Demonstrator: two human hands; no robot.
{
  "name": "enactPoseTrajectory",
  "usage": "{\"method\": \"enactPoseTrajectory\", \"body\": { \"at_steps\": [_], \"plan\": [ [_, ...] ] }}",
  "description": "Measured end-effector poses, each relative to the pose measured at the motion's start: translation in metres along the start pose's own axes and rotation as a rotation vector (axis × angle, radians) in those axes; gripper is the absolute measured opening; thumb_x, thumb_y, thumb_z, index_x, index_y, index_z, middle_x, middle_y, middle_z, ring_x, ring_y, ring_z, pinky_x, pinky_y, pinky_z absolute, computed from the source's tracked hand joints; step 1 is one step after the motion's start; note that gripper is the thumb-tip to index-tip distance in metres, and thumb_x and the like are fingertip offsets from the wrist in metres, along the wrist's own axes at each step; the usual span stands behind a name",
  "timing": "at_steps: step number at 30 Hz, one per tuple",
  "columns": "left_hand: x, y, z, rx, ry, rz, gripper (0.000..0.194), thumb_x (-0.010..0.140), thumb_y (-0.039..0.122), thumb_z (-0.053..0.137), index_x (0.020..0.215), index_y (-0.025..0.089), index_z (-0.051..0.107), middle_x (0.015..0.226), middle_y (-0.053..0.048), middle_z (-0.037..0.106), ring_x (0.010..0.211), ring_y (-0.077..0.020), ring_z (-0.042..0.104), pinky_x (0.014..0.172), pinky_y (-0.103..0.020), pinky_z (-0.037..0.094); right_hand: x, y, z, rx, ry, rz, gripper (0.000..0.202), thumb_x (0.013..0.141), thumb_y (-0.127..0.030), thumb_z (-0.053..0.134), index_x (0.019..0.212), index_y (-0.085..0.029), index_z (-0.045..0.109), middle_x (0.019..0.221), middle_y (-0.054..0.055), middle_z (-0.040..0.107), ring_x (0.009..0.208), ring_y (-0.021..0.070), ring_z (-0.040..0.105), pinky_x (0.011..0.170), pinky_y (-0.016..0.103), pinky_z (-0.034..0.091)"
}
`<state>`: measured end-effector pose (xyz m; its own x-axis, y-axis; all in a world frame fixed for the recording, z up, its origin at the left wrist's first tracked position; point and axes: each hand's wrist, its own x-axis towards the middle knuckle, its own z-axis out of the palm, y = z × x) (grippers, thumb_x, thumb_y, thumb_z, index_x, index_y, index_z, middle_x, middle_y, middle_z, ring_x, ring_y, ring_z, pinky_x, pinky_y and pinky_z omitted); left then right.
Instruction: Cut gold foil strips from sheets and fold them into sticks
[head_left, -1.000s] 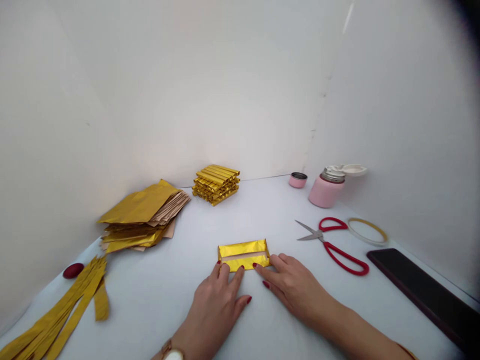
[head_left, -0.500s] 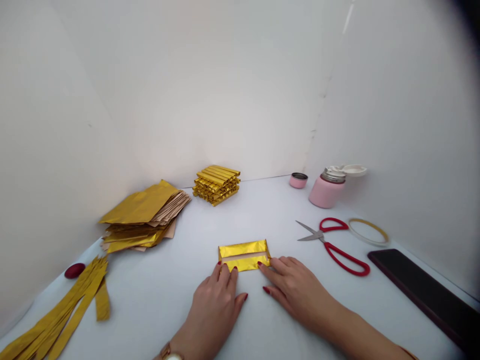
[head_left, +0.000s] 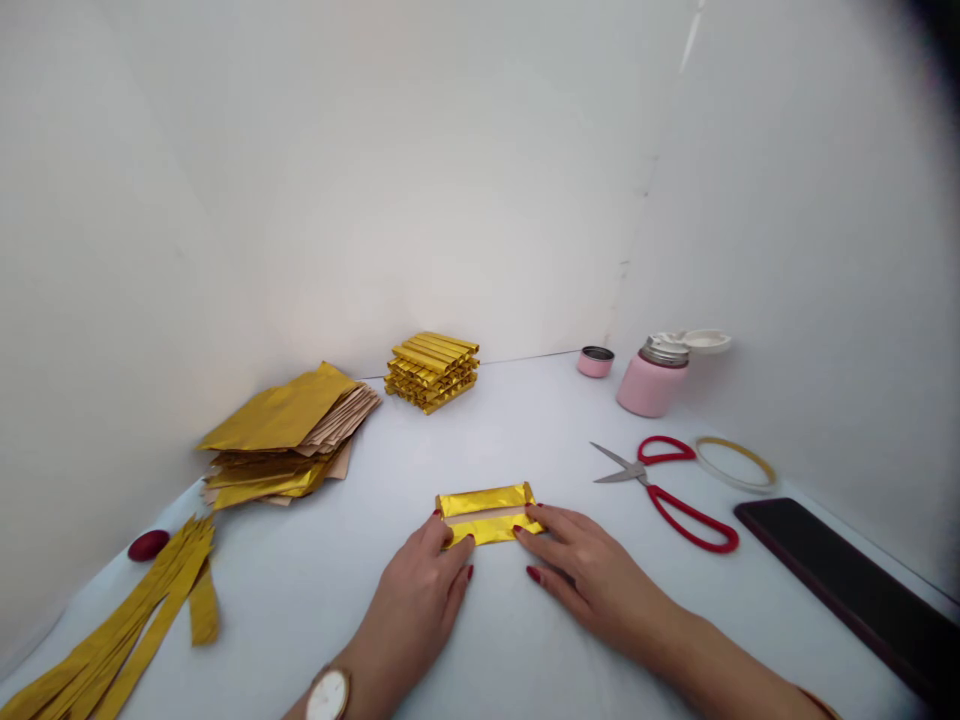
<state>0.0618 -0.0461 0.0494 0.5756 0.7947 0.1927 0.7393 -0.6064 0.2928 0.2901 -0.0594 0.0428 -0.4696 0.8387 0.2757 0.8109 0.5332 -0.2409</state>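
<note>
Item: one folded rectangle of shiny gold foil paper (head_left: 487, 497), flat on the white tabletop (head_left: 517, 425), pale strip along its middle; it lies just ahead of both hands, spanning the gap between them. Left hand (head_left: 424, 585): fingertips on the rectangle's left end and near edge, thumb apart from the fingers. Right hand (head_left: 589, 565): fingers spread, two fingertips on the right end, thumb on the near side, off the paper. Far edge: uncovered by fingers, slightly raised at the ends; tabletop runs beyond it to a layered stack of gold foil tubes (head_left: 433, 372). Right, well apart: open scissors with red handles (head_left: 642, 470), blades toward the rectangle. Left, well apart: a pile of gold foil sheets with tan paper backs (head_left: 281, 410). Room for sideways movement: both flanks.
</note>
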Motion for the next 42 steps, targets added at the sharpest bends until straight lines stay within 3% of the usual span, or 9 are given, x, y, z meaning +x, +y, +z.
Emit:
{"method": "enactPoseTrajectory", "body": {
  "at_steps": [5,9,14,20,24,28,33,37,42],
  "plan": [
    [0.008,-0.007,-0.008,0.044,-0.06,0.038,0.021,0.089,0.015,0.041,0.093,0.023,0.059,0.091,-0.003,0.056,0.084,-0.0173,0.057,0.076,-0.029,0.048,0.004,0.005,-0.003,0.028,-0.028,-0.062,0.032,0.085,-0.018,0.048,0.114,-0.022,0.059,0.117,0.011,0.059,0.108,0.0232,0.052,0.09,0.04,0.044],
    [0.011,-0.012,-0.014,0.099,-0.102,0.113,0.022,0.089,0.013,0.041,0.099,0.024,0.057,0.092,-0.002,0.058,0.088,-0.0162,0.058,0.076,-0.026,0.047,0.01,0.009,-0.007,0.038,-0.007,-0.096,0.031,0.086,-0.012,0.044,0.11,-0.022,0.061,0.109,0.009,0.065,0.102,0.021,0.058,0.086,0.037,0.047],
    [0.011,-0.011,-0.013,0.215,-0.151,0.111,0.03,0.088,0.006,0.039,0.11,0.023,0.05,0.096,-0.004,0.058,0.085,-0.0182,0.059,0.07,-0.028,0.05,0.014,0.011,-0.004,0.025,0.067,-0.118,0.029,0.085,-0.01,0.045,0.108,-0.018,0.061,0.102,0.008,0.069,0.092,0.0197,0.062,0.082,0.036,0.049],
    [0.011,-0.014,-0.008,0.208,-0.083,0.086,0.037,0.085,0.002,0.037,0.115,0.022,0.045,0.103,-0.006,0.057,0.085,-0.0175,0.061,0.071,-0.028,0.051,0.018,0.013,0.003,-0.027,0.139,-0.119,0.026,0.084,-0.007,0.043,0.099,-0.015,0.063,0.088,0.01,0.07,0.08,0.0206,0.064,0.073,0.036,0.052],
    [0.011,-0.018,-0.005,0.183,-0.03,0.033,0.043,0.083,0.001,0.036,0.117,0.025,0.046,0.111,-0.005,0.056,0.081,-0.0154,0.062,0.069,-0.026,0.051,0.019,0.014,0.005,0.012,0.147,-0.082,0.027,0.086,-0.009,0.042,0.099,-0.018,0.063,0.098,0.009,0.067,0.083,0.018,0.063,0.073,0.031,0.053],
    [0.01,-0.022,0.0,0.14,0.04,0.008,0.037,0.084,0.005,0.04,0.111,0.025,0.054,0.099,-0.003,0.064,0.085,-0.0183,0.063,0.074,-0.03,0.051,0.019,0.015,0.006,0.07,0.159,-0.033,0.024,0.086,-0.011,0.044,0.096,-0.019,0.065,0.101,0.009,0.066,0.086,0.0182,0.063,0.073,0.031,0.053],
    [0.01,-0.028,0.005,-0.007,0.124,-0.037,0.028,0.086,0.012,0.04,0.103,0.023,0.06,0.094,-0.004,0.068,0.083,-0.0185,0.064,0.076,-0.031,0.05,0.024,0.022,0.005,0.177,0.149,-0.06,0.024,0.084,-0.009,0.046,0.092,-0.02,0.066,0.092,0.005,0.07,0.093,0.0185,0.061,0.083,0.034,0.048],
    [0.011,-0.029,0.002,-0.078,0.137,-0.08,0.024,0.089,0.018,0.038,0.094,0.022,0.061,0.086,-0.002,0.069,0.077,-0.017,0.065,0.071,-0.027,0.049,0.028,0.028,0.0,0.265,0.124,-0.023,0.025,0.085,-0.013,0.045,0.093,-0.022,0.067,0.086,0.004,0.071,0.084,0.0174,0.063,0.075,0.031,0.05],
    [0.014,-0.029,-0.004,-0.145,0.167,-0.128,0.023,0.09,0.02,0.037,0.09,0.024,0.06,0.081,0.002,0.068,0.07,-0.0135,0.063,0.065,-0.022,0.046,0.031,0.033,-0.001,0.357,0.116,0.128,0.022,0.084,-0.018,0.048,0.089,-0.023,0.069,0.083,0.003,0.072,0.077,0.0177,0.065,0.069,0.029,0.05]
  ]
}}
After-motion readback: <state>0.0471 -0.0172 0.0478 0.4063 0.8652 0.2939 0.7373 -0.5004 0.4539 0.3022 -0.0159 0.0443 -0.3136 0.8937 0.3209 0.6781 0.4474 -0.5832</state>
